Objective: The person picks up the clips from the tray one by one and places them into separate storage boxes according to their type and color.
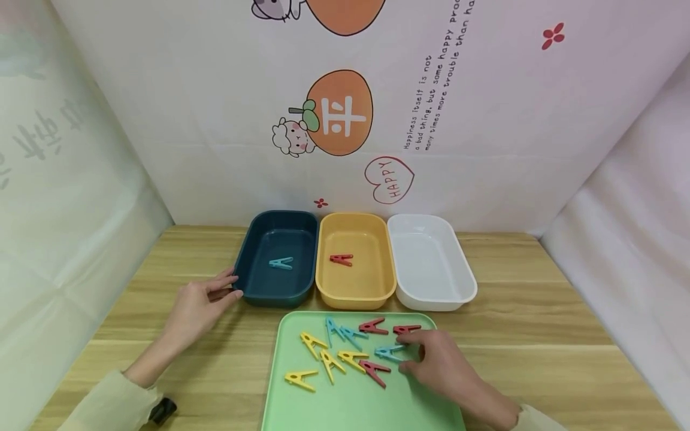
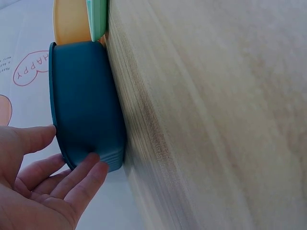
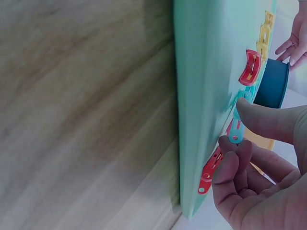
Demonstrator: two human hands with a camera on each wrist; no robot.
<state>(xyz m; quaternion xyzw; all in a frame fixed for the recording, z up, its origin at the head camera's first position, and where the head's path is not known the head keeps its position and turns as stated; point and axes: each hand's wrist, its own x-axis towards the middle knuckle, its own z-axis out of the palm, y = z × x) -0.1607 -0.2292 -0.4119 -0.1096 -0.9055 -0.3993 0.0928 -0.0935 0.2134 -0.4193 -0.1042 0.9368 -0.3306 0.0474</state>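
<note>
My left hand rests its fairly straight fingers and thumb against the near left corner of the dark blue bin, thumb at the rim. Inside this bin lies one light blue clothespin. Over the right part of the green tray, my right hand pinches another light blue clothespin between thumb and fingertips, at its spread end. Just beyond these fingers is a red clothespin, partly covered by them. Several yellow clothespins, blue ones and red ones lie to the left on the tray.
A yellow bin holding one red clothespin stands beside the dark blue bin. To its right is a white bin. All three stand in a row before a printed cloth backdrop, beyond the tray on the wooden table.
</note>
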